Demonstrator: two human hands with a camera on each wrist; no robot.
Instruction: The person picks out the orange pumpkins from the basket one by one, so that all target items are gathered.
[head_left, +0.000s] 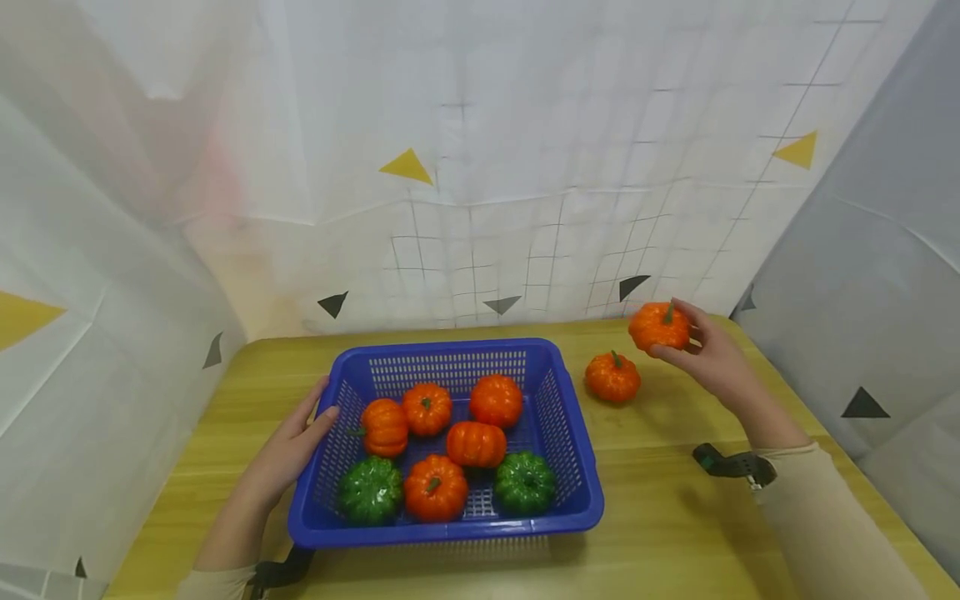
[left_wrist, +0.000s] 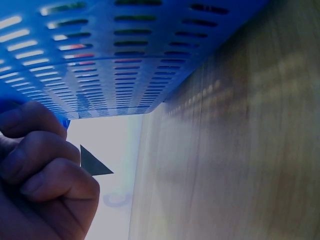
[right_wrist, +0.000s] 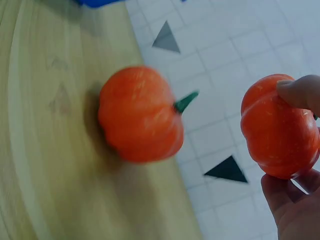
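Right of the blue rectangular perforated plastic basket (head_left: 450,532): glossy orange ribbed pumpkin with a green stem (head_left: 654,331), raised off the yellowish wooden table (head_left: 637,542).
Right hand (head_left: 714,358): gripping that raised pumpkin, thumb on one side, fingers on the other.
Left hand (head_left: 287,452): on the basket's left rim, fingers curled in the left wrist view.
Second orange pumpkin with green stem (head_left: 612,381): on the wood, between basket and raised pumpkin, touching neither.
Inside the basket: five orange pumpkins (head_left: 436,493), two dark green pumpkins (head_left: 371,493).
Step in hand: probably mid-transfer between table and basket; inward or outward, cannot tell.
Next move, if inward: enough height to clear second pumpkin and right rim, then release over bare basket floor.
If outward: gentle lowering onto bare wood, clear of the second pumpkin.
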